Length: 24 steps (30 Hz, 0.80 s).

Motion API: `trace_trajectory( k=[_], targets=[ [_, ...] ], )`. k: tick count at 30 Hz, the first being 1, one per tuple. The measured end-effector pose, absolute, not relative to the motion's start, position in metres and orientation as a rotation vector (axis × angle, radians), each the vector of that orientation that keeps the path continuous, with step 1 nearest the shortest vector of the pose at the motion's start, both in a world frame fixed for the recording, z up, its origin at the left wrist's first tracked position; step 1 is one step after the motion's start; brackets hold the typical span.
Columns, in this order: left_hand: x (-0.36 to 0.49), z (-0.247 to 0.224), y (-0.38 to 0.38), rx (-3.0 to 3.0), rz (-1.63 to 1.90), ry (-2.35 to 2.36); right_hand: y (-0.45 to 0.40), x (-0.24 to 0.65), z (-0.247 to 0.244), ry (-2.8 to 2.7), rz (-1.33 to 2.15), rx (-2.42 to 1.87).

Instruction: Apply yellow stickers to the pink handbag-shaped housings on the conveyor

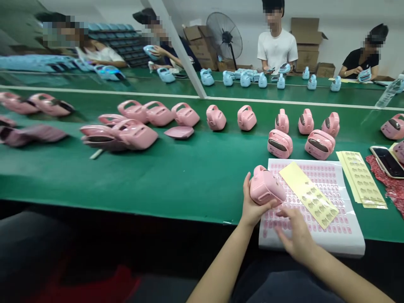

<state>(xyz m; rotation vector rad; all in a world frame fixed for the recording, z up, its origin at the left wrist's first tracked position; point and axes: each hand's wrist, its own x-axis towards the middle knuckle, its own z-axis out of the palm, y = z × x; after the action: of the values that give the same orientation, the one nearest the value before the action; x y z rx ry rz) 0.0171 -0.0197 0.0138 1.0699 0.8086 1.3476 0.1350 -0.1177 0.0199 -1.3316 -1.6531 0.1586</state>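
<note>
The sticker sheet (312, 245) is the reference point; it lies at the near edge of the green table (205, 176), white with rows of small pink stickers. The left hand (251, 212) grips a pink device (267, 187), handle uppermost and tilted, held above the left part of the sticker sheet. The right hand (298, 235) is over the near left part of the sheet, fingers parted and slightly blurred, with nothing visible in its grasp; whether its fingertips touch the device cannot be determined.

One yellow strip (309, 195) lies aslant on the sheet. More yellow strips (362, 181) overlap just to the right of the sheet, and farther right a phone (388, 162) rests on red wrapping (394, 185). Two pink units (280, 144) stand just beyond the sheet's far edge, three more behind them. Further pink units (139, 132) are grouped well to the left of the sheet. Well beyond the sheet, four co-workers (277, 48) sit among blue units (245, 80).
</note>
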Motion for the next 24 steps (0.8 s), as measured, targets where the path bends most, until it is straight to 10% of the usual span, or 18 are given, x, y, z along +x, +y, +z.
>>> trace_trajectory(
  k=[24],
  targets=[
    [0.017,-0.001,-0.032,0.76,1.433,0.598,-0.117,0.125,-0.064,-1.996,-0.035,-1.109]
  ],
)
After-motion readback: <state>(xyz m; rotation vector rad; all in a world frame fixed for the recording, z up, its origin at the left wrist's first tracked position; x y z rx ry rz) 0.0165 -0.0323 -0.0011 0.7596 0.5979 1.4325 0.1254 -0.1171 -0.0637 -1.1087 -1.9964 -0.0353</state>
